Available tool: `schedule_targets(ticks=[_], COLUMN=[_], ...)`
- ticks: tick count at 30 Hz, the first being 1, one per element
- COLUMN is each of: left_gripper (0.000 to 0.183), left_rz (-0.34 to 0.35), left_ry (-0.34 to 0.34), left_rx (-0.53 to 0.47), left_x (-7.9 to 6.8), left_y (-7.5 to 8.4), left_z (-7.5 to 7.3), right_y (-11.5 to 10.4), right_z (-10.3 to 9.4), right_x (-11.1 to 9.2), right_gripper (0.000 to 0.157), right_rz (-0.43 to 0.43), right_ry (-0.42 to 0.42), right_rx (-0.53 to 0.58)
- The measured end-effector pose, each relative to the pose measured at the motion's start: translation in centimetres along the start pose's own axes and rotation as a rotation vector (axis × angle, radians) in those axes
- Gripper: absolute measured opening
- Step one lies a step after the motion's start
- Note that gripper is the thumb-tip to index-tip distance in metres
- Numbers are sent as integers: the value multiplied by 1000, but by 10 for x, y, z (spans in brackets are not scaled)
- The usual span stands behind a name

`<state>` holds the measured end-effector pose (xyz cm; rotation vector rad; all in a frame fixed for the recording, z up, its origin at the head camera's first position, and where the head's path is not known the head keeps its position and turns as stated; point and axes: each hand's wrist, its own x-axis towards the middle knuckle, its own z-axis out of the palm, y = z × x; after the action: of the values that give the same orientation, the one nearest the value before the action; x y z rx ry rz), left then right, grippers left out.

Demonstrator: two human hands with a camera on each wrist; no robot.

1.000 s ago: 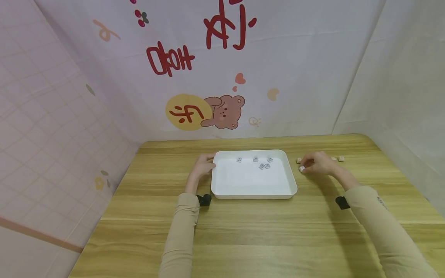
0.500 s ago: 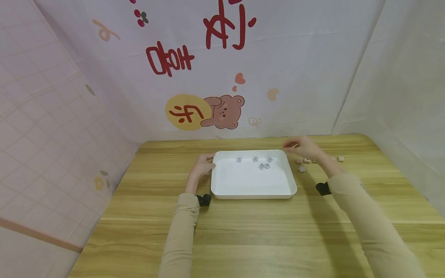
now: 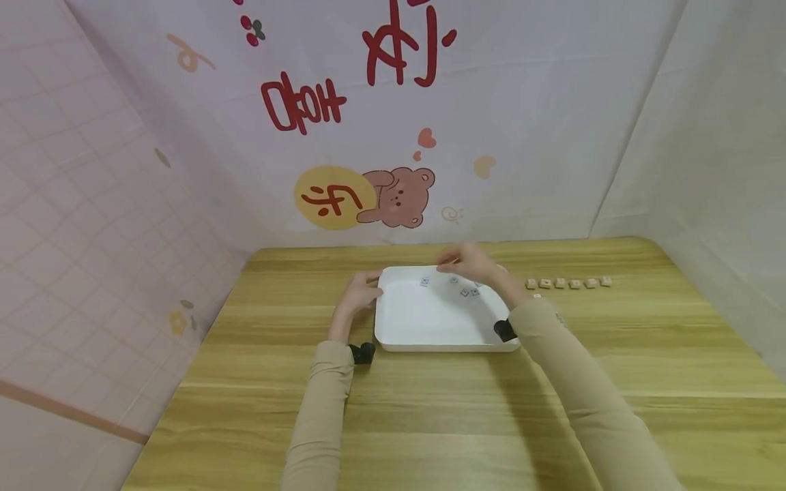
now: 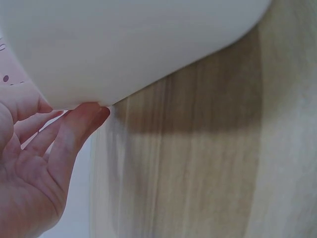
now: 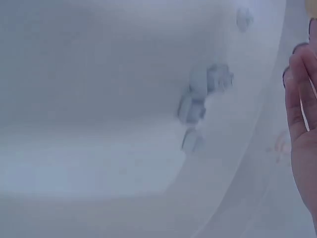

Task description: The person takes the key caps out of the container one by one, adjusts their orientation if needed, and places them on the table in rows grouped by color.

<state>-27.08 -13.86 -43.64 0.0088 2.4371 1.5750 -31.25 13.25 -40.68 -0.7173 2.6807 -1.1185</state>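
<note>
A white tray lies on the table, with several small greyish square pieces, such as one grey piece, near its far side. My left hand is at the tray's left side, its fingertips touching the wall by the far corner; the left wrist view shows the thumb and fingers against that white wall. My right hand hovers over the tray's far rim with the fingers extended and nothing visible in them. In the blurred right wrist view, the grey pieces lie beside the fingers.
Right of the tray, several small beige square pieces form a row on the wooden table. Another small whitish piece sits in front of the row, partly behind the right sleeve. A printed white backdrop rises behind.
My right hand has left a small piece on the table in front of the row and moved left, over the tray's far side. My left hand has stayed at the tray.
</note>
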Motion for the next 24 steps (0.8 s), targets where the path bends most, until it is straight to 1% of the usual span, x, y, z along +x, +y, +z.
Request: schedule_targets(ticks=[3, 6, 10, 13, 15, 18, 24], left_gripper=[55, 55, 54, 54, 54, 54, 54], left_rz=[1, 1, 1, 3, 3, 2, -5], left_ry=[0, -2, -4, -2, -1, -4, -3], left_rx=[-3, -7, -6, -5, -5, -12, 3], left_x=[0, 1, 2, 2, 2, 2, 2], left_y=[0, 0, -1, -1, -1, 0, 0], left_z=[0, 1, 1, 0, 0, 0, 0], right_y=[-1, -1, -1, -2, -2, -3, -3], right_z=[13, 22, 27, 28, 28, 29, 30], right_x=[7, 11, 13, 12, 12, 11, 12], right_gripper=[29, 30, 34, 38, 39, 37, 29], right_rz=[-13, -31, -73, -114, -123, -122, -53], right_ry=[-21, -60, -125, -167, -190, -208, -192], right_rx=[-12, -26, -66, -131, -171, -213, -181])
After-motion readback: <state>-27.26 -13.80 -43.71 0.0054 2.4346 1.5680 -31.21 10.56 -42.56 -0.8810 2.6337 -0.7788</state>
